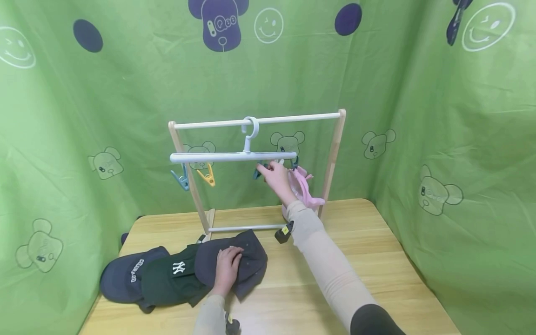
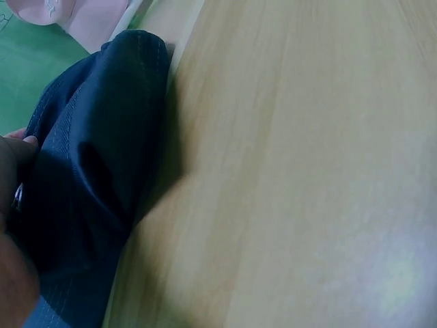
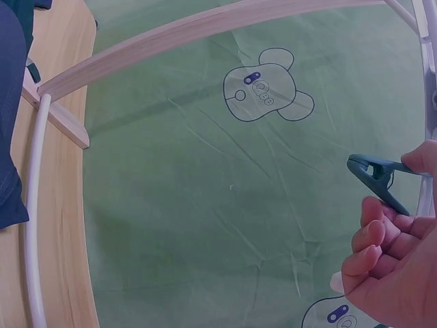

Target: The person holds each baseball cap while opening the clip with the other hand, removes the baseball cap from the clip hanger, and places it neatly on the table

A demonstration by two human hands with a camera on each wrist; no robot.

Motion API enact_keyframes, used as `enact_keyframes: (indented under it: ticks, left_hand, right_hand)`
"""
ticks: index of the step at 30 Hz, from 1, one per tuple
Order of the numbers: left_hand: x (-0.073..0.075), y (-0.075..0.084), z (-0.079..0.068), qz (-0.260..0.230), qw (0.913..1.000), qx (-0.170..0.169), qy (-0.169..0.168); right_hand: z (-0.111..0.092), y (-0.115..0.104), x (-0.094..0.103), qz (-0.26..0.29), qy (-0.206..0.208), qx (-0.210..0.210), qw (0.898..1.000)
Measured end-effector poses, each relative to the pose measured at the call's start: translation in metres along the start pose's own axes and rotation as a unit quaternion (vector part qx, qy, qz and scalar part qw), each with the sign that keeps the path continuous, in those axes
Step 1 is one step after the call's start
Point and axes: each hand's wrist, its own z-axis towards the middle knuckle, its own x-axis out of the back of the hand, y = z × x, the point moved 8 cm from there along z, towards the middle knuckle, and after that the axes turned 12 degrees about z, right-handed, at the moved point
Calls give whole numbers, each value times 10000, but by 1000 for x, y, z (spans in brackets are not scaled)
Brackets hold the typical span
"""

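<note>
My right hand [image 1: 274, 177] is raised just under the right half of a pale hanger [image 1: 209, 157]. Its thumb and fingers pinch the handles of a dark teal clothes clip [image 3: 375, 179]. Beside that hand, a pink cap [image 1: 307, 197] hangs from another dark clip [image 1: 295, 163]. Down on the table, my left hand [image 1: 227, 266] grips a dark navy baseball cap [image 1: 254, 263] at the right end of a row; part of its grip is hidden. A dark green cap [image 1: 165, 279] and a navy cap lettered COLORADO [image 1: 119, 277] overlap to its left.
The hanger hooks over the top bar [image 1: 209, 124] of a wooden rack [image 1: 333, 158]. A blue clip [image 1: 181, 179] and a yellow clip [image 1: 207, 176] hang on its left half. Green printed cloth [image 1: 125, 93] surrounds the wooden table [image 1: 364, 242].
</note>
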Motion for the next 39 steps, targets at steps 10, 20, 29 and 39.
enact_keyframes:
  ticks: [10, 20, 29, 39]
  left_hand:
    - [4, 2, 2, -71, 9999, 125, -72]
    - [12, 7, 6, 37, 9997, 188, -163]
    - [15, 8, 10, 9, 9996, 274, -117]
    - [26, 18, 18, -6, 9996, -40, 291]
  right_hand:
    - [2, 1, -1, -87, -37, -61, 9999]
    - [2, 0, -3, -256, -40, -11, 9997]
    - [4, 1, -5, -241, -125, 40, 9996]
    - [5, -1, -3, -274, -97, 133, 9995]
